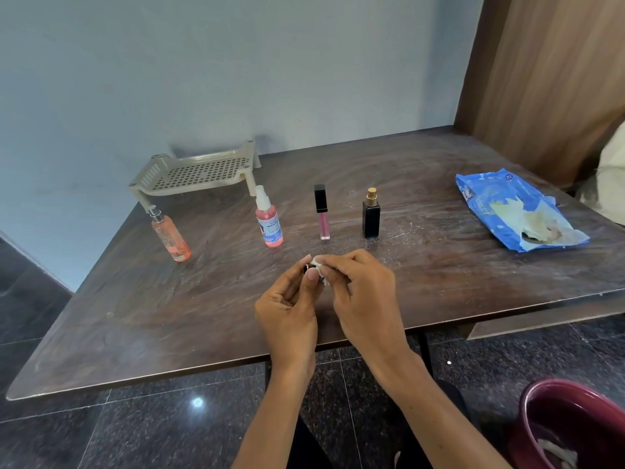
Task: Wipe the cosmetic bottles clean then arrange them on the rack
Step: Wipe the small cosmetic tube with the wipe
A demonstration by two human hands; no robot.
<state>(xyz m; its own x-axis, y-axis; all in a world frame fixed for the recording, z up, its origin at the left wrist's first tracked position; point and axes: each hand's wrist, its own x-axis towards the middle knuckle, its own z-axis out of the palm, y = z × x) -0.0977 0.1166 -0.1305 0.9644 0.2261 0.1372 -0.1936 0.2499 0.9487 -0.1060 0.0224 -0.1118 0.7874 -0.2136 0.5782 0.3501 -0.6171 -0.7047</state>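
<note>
Here, at the centre of the frame, the left hand pinches a small dark item between thumb and fingers, while the right hand is closed on a white wipe pressed against it. The item is almost wholly hidden, so I cannot tell its shape (perhaps a cap or a tiny bottle).

It is likely light, hard and slick once damp, so a firm pinch at its sides seems wise, with the wipe, soft and limp, folded round it.

Above the hands four bottles stand in a row on the table: an orange pump bottle at left, a pink spray, a slim gloss tube with a black cap, and a black square bottle with a gold top. All look rigid; the narrow gloss would tip easily, so it is best taken low on the body.

The perforated beige rack sits in the upper left, bare. A blue wipes pack lies open at right.
</note>
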